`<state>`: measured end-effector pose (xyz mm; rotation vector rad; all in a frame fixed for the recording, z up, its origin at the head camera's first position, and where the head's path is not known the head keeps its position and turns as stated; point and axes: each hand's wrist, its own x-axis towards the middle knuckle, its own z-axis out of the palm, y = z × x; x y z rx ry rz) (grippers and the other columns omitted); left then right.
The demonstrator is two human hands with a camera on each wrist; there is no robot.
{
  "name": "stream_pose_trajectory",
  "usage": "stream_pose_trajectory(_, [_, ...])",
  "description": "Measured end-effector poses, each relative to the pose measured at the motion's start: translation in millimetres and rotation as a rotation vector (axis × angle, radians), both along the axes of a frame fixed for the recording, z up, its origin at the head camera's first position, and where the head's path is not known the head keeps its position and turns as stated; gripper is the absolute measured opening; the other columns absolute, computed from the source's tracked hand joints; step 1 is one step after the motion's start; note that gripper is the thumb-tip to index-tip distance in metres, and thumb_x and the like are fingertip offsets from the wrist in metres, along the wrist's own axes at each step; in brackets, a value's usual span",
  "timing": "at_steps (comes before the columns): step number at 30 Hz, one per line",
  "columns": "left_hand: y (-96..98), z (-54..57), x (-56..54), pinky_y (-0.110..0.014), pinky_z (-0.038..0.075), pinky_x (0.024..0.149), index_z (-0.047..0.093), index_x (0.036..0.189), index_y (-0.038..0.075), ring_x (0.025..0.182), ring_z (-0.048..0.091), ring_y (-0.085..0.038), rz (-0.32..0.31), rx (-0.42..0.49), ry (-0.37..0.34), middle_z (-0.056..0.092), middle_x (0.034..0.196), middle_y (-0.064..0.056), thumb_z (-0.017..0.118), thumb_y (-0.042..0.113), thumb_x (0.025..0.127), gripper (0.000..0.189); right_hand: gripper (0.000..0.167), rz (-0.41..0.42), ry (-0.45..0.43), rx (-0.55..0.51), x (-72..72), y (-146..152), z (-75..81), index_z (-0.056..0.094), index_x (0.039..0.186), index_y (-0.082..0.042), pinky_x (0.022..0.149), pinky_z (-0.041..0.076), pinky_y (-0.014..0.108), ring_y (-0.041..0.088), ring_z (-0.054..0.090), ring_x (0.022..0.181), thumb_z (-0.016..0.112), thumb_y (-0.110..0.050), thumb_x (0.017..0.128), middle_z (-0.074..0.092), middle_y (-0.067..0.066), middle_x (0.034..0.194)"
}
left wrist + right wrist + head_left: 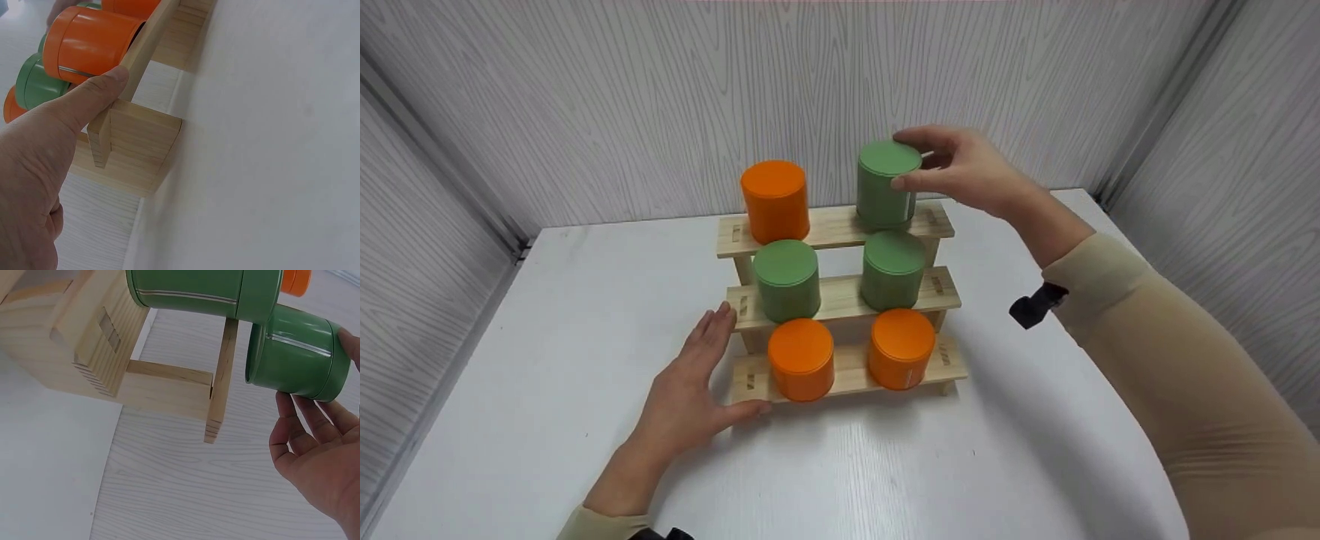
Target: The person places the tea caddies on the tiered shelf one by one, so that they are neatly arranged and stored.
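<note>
My right hand (971,169) holds a green canister (887,187) near its lid, thumb on the near side and fingers behind. In the right wrist view a small gap shows between this canister (298,351) and the top shelf board (222,382). On the left, my left hand (686,397) touches the wooden three-step rack (840,292). Its thumb lies along the lowest shelf's front edge, close to an orange canister (93,42), and its straight fingers reach the middle shelf's left end.
Another orange canister (775,202) stands on the top shelf's left. Two green canisters, left (787,281) and right (894,270), stand on the middle shelf. On the lowest are orange canisters, left (801,360) and right (901,350). Grey wood-grain panels (660,112) surround the white table (585,315).
</note>
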<state>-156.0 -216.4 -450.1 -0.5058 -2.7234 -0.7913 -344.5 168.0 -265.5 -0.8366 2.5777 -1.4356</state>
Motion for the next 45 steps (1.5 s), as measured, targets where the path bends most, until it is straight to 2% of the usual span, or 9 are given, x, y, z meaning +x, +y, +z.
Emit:
stream_pose_trajectory(17, [-1.5, -1.1, 0.8, -0.053, 0.038, 0.122, 0.021, 0.172, 0.021, 0.162, 0.021, -0.023, 0.004, 0.004, 0.004, 0.022, 0.176, 0.006, 0.100, 0.047, 0.070, 0.132, 0.071, 0.019, -0.012, -0.018, -3.5, -2.6, -7.1, 0.053, 0.155, -0.008, 0.108, 0.053, 0.039, 0.022, 0.066, 0.123, 0.082, -0.029, 0.094, 0.064, 0.004, 0.142])
stream_pose_trajectory(30, [-1.1, 0.0, 2.0, -0.054, 0.038, 0.121, 0.019, 0.172, 0.021, 0.162, 0.020, -0.023, 0.013, -0.015, -0.015, 0.020, 0.176, 0.007, 0.099, 0.048, 0.071, 0.132, 0.072, 0.010, -0.021, 0.022, -4.0, -5.5, -12.5, 0.053, 0.156, -0.012, 0.110, 0.052, 0.040, 0.022, 0.064, 0.124, 0.082, -0.034, 0.094, 0.063, 0.002, 0.144])
stream_pose_trajectory(41, [-3.2, 0.9, 1.0, -0.054, 0.037, 0.122, 0.019, 0.172, 0.021, 0.162, 0.020, -0.024, 0.017, -0.013, -0.023, 0.020, 0.176, 0.006, 0.099, 0.048, 0.071, 0.132, 0.076, 0.031, -0.015, 0.002, -3.8, -3.6, -16.0, 0.050, 0.159, -0.013, 0.112, 0.051, 0.041, 0.023, 0.062, 0.129, 0.083, -0.034, 0.094, 0.060, 0.003, 0.148])
stream_pose_trajectory(45, [-3.5, 3.9, 0.4, -0.053, 0.037, 0.123, 0.020, 0.172, 0.019, 0.162, 0.019, -0.024, 0.017, -0.021, -0.031, 0.021, 0.176, 0.004, 0.100, 0.048, 0.070, 0.132, 0.076, 0.008, 0.006, -0.004, 0.1, 4.8, -15.9, 0.047, 0.161, -0.014, 0.114, 0.049, 0.044, 0.026, 0.060, 0.134, 0.081, -0.033, 0.096, 0.059, 0.007, 0.151])
